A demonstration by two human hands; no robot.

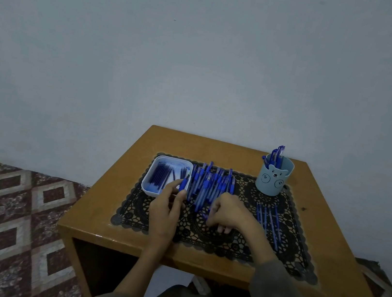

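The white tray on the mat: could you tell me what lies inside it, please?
Dark blue pen refills lie in the white tray. The left hand, pinching a blue pen, covers its near right corner.

Home room: small wooden table (215, 148), lace mat (286, 248), patterned floor tiles (7, 209).

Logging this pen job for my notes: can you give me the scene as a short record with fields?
surface: wooden table, black lace mat
left hand: pinches blue pen by tray
right hand: fingers curled, seems to hold thin blue piece
tray: white, holds refills
pen pile: beside tray
bear cup: pens upright
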